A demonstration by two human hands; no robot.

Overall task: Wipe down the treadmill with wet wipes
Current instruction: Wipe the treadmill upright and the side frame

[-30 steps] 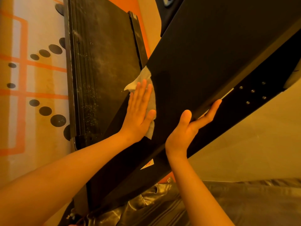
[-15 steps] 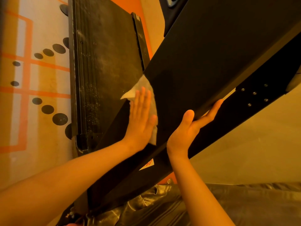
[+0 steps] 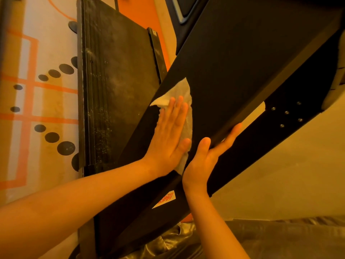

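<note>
A white wet wipe [image 3: 183, 92] lies on the slanted black panel [image 3: 242, 71] of the treadmill. My left hand [image 3: 168, 135] presses flat on the wipe, fingers straight and together, pointing up the panel. My right hand [image 3: 201, 165] holds the panel's lower edge just to the right. Its thumb lies on the top face and its fingers reach along the underside. The dusty black running belt [image 3: 127, 75] stretches away behind the panel on the left.
A pale floor mat [image 3: 37, 109] with orange lines and black dots lies left of the treadmill. A lower black beam with several screws [image 3: 286, 113] runs under the panel. A red-and-white sticker [image 3: 165, 200] sits near my right wrist. Shiny dark fabric [image 3: 261, 238] lies below.
My left hand has slid the wipe across the panel to the right, closer to my right hand. My right hand has kept its hold on the edge.
</note>
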